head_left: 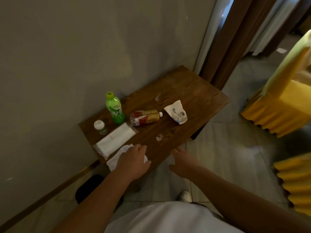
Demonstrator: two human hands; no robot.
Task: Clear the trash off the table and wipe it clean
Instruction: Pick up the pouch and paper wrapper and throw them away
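Counter (193, 98), uncleared: white cloth (124, 148) pressed under curled left hand (133, 158) fingers, right hand (183, 161) fingers spread; green tea bottle (115, 108) likely toppled if wiped first.

Head view, steeply down over table (193, 91).

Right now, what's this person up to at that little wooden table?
A person is tidying a small wooden table against the wall. Their left hand rests on a white cloth at the near edge, and the right hand is at that edge with something white under it. Nothing looks cleared yet: a green bottle stands upright, a clear bottle lies on its side, and a crumpled paper cup sits nearby.
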